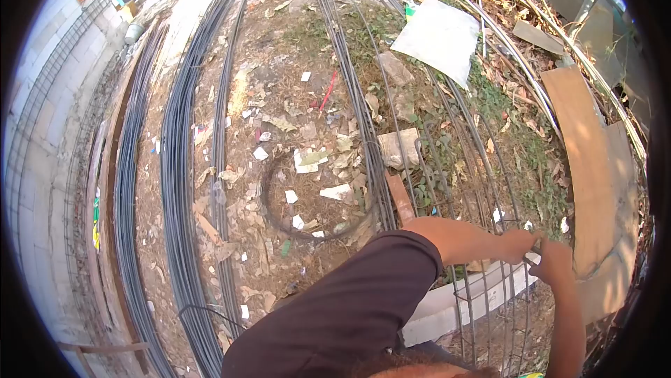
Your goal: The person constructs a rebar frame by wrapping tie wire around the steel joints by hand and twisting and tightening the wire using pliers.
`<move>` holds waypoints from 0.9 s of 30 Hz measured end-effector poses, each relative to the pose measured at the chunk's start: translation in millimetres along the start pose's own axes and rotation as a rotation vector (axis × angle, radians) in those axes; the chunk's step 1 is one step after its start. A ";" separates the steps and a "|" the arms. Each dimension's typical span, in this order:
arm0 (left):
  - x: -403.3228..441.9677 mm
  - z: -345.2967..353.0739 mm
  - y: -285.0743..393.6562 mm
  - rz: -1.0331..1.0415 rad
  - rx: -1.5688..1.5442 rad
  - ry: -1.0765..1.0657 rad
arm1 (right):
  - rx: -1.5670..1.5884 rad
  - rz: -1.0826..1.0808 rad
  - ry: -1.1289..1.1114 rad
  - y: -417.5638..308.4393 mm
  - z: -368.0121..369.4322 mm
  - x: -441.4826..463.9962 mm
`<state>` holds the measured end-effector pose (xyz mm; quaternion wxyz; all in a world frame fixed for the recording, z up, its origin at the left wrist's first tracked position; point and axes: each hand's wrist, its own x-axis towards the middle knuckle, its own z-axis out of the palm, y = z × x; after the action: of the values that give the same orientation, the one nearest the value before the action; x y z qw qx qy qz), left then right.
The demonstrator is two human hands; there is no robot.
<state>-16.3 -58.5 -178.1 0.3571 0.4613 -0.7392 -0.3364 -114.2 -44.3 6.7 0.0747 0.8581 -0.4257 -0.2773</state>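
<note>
My left hand (517, 244) reaches across from a dark sleeve (342, 294) to the right side of the view, its fingers closed. My right hand (554, 262) meets it there, also closed. A small dark piece shows between the hands, too small to name. Both hands are at the outer edge of a frame of thin steel bars (487, 301), near its right-hand bar. Under these bars lies a long pale board or block (489, 293), resting across the ground.
Long bundles of steel rebar (183, 133) run along the left, beside a block wall (42, 112). More bars (349, 84) run up the middle. A wire ring (269, 203) lies among litter. A white sack (440, 39) and brown boards (580, 154) are at right.
</note>
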 end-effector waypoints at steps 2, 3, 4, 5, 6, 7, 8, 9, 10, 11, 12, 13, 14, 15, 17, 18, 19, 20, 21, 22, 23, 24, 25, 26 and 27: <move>16.8 -2.9 -14.0 0.020 -0.101 -0.025 | -0.336 -0.157 0.486 4.3 26.5 9.7; 22.1 -7.2 -16.7 0.025 -0.146 -0.040 | -0.508 -0.233 0.728 10.0 37.8 13.3; 24.4 -16.3 -14.7 0.030 -0.191 -0.056 | -0.520 -0.238 0.773 13.9 38.8 15.6; 19.0 -21.1 -9.4 0.036 -0.134 -0.060 | -0.416 -0.151 0.588 15.3 41.3 21.5; 14.1 -25.6 -4.3 0.041 -0.075 -0.067 | -0.310 -0.064 0.402 16.3 44.9 27.9; 8.6 -25.0 0.0 0.048 -0.024 -0.079 | -0.204 0.026 0.207 17.9 48.4 27.5; 2.9 -20.5 0.9 0.116 0.028 -0.055 | 0.051 0.016 -0.014 13.4 33.8 22.0; -0.7 -19.4 0.0 0.195 0.085 -0.037 | 0.316 0.018 -0.227 11.6 12.2 20.7; -2.8 -19.8 2.4 0.281 0.142 -0.023 | 0.587 0.023 -0.431 12.3 -1.0 15.1; -6.7 -26.6 9.8 0.279 0.123 -0.115 | 0.740 0.082 -0.471 16.9 3.1 8.6; -10.0 -38.7 17.9 0.281 0.108 -0.208 | 0.894 0.143 -0.503 20.5 11.6 5.3; -7.9 -48.7 24.7 0.280 0.097 -0.296 | 1.047 0.198 -0.530 24.1 21.6 4.8; -2.0 -54.4 27.6 0.327 0.144 -0.421 | 1.147 0.266 -0.567 27.8 41.9 1.1; 3.5 -54.4 23.7 0.302 0.069 -0.476 | 1.174 0.177 -0.535 28.0 62.7 -5.5; 12.0 -55.6 8.6 0.242 -0.072 -0.591 | 1.341 0.117 -0.523 12.5 81.3 -29.7; 14.3 -54.9 2.3 0.248 -0.141 -0.589 | 1.393 0.116 -0.494 0.4 87.4 -44.2; 12.6 -60.3 5.5 0.172 -0.218 -0.532 | 1.441 0.117 -0.468 -11.4 89.5 -57.7; 10.1 -66.7 6.1 0.093 -0.296 -0.482 | 1.457 0.071 -0.481 -19.1 98.0 -64.6; 9.0 -82.1 15.1 -0.002 -0.186 -0.391 | 1.461 0.031 -0.402 -32.4 103.5 -76.9; 15.8 -90.9 10.6 -0.072 -0.178 -0.273 | 1.485 0.039 -0.354 -46.5 104.4 -90.2; 20.5 -99.3 -4.3 -0.225 -0.190 -0.143 | 1.518 0.071 -0.320 -60.7 106.5 -105.0; 27.9 -104.6 -31.3 -0.366 0.013 -0.007 | 1.589 0.109 -0.223 -75.9 118.5 -117.8; 17.2 -123.3 -32.6 -0.432 0.269 0.059 | 1.627 0.172 -0.120 -90.7 130.2 -128.4; 6.2 -131.1 -48.5 -0.388 0.541 0.088 | 1.638 0.237 0.059 -106.6 122.1 -144.0; 14.9 -148.4 -58.6 -0.532 0.427 -0.382 | 1.848 0.417 0.108 -121.4 132.2 -152.6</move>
<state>129.2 -117.6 -146.3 0.0091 0.6299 -0.7003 -0.3358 -175.6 163.9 -85.0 -0.5664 0.4961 -0.6172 0.2285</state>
